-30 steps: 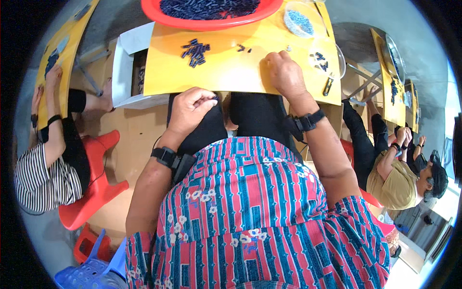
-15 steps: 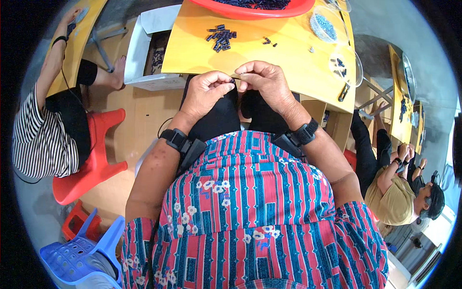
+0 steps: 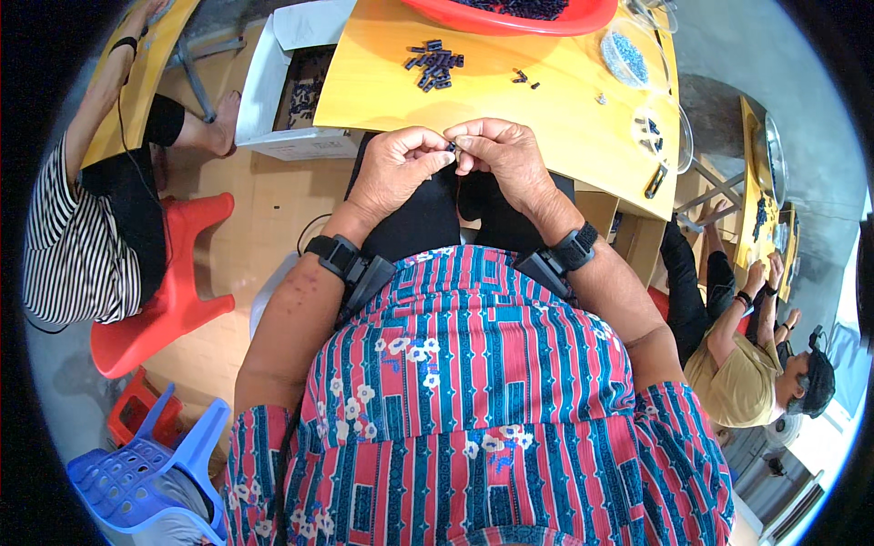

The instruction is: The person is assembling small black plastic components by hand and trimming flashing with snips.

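We hold a small dark part (image 3: 451,146) pinched between both sets of fingertips, just off the near edge of the yellow desk (image 3: 555,118) and above our lap; half a second ago our hands were only meeting there, and now they have closed in tight on it, so the fitting is underway. Our left hand (image 3: 396,168) and right hand (image 3: 505,155) are both curled shut on the part, while the pile of dark parts (image 3: 433,64) lies untouched toward the desk's far edge

The small dark part (image 3: 452,146) pinched between the left hand (image 3: 396,173) and right hand (image 3: 505,159) is mostly hidden by fingertips — too small to identify. The red basin (image 3: 510,16) is cut off at the top edge.
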`<state>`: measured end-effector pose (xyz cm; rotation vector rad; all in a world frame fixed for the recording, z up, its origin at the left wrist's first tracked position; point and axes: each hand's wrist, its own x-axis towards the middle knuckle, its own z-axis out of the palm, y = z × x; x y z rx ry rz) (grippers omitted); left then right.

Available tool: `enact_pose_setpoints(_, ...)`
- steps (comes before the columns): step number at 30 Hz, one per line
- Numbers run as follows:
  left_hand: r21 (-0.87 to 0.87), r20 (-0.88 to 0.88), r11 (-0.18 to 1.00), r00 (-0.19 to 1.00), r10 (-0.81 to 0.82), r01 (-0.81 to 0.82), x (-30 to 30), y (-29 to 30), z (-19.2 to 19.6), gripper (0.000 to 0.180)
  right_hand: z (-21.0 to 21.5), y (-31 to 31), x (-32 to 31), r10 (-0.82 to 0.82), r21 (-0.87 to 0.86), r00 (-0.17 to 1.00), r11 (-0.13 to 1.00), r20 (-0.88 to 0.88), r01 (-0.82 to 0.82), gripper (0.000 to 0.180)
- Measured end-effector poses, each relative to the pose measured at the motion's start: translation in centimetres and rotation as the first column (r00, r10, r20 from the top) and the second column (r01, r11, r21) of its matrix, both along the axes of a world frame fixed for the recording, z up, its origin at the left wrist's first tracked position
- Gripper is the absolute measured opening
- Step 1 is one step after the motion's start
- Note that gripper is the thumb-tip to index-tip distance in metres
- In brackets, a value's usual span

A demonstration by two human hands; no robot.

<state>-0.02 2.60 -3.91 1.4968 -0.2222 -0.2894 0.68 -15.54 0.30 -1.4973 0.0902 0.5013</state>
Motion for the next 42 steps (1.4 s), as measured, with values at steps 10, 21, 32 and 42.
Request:
enact_pose_setpoints(10, -0.027, -0.020, 1.000, 1.000, -0.017, 0.017, 0.1, 0.2, -0.5, 0.011, -0.1, 0.1, 0.0, -0.014, 0.004, 1.000, 1.000, 0.003, 0.014, 0.014)
enact_pose_setpoints(21, -0.015, -0.023, 1.000, 1.000, -0.007, 0.007, 0.0, 0.1, -0.3, 0.008, -0.4, 0.1, 0.1, -0.007, -0.005, 1.000, 1.000, 0.011, 0.007, 0.015)
enact_pose_setpoints(32, -0.052, -0.054, 0.999, 0.999, -0.004, 0.001, 0.1, 0.1, -0.3, 0.008, -0.7, 0.6, -0.4, 0.089, -0.238, 0.884, 0.971, 0.460, 0.026, 0.013)
enact_pose_setpoints(42, -0.094, -0.066, 0.996, 0.998, -0.006, 0.000, 0.2, 0.3, -1.0, 0.011, -1.5, 0.6, -1.1, 0.141, -0.220, 0.828, 0.975, 0.543, -0.022, 0.025)
